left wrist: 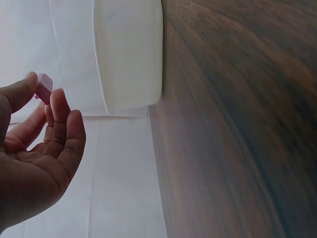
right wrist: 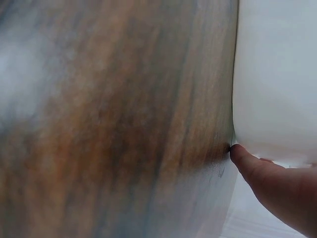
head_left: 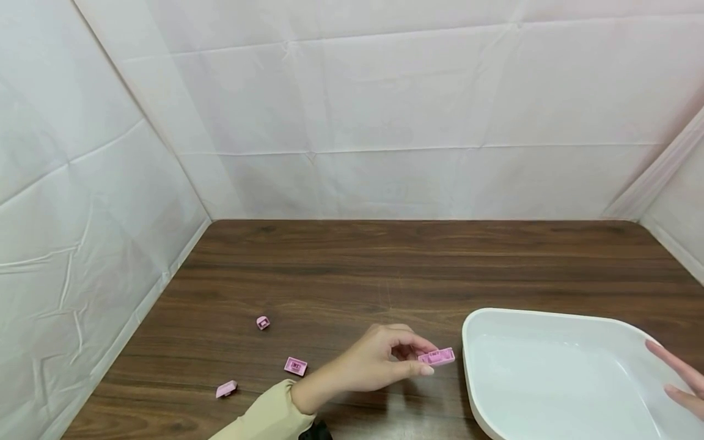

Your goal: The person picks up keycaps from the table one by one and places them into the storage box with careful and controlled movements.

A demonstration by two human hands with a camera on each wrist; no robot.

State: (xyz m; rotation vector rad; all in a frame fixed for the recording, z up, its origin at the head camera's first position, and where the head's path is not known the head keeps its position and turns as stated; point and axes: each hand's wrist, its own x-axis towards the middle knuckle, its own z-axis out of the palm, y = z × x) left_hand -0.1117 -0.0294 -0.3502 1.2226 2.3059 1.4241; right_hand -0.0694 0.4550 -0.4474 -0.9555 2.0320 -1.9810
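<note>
Between thumb and fingertips, my left hand [head_left: 379, 360] pinches a wide pink keycap [head_left: 437, 357], its hollow underside showing in the head view. It is held above the table, just left of a white basin [head_left: 550, 313]. The same keycap [left wrist: 44, 88] appears in the left wrist view. At the basin's right side is my right hand [head_left: 686, 380], only partly in view, with straight fingers. In the right wrist view, a digit [right wrist: 252, 166] of that hand reaches the basin's lower corner by the tabletop. Whether it presses on the basin is unclear.
Three more pink keycaps lie on the wooden table [head_left: 385, 263]: a small one [head_left: 263, 322], one showing its underside [head_left: 296, 366] and one on its side [head_left: 226, 389]. White sheeting [head_left: 352, 122] encloses the back and sides.
</note>
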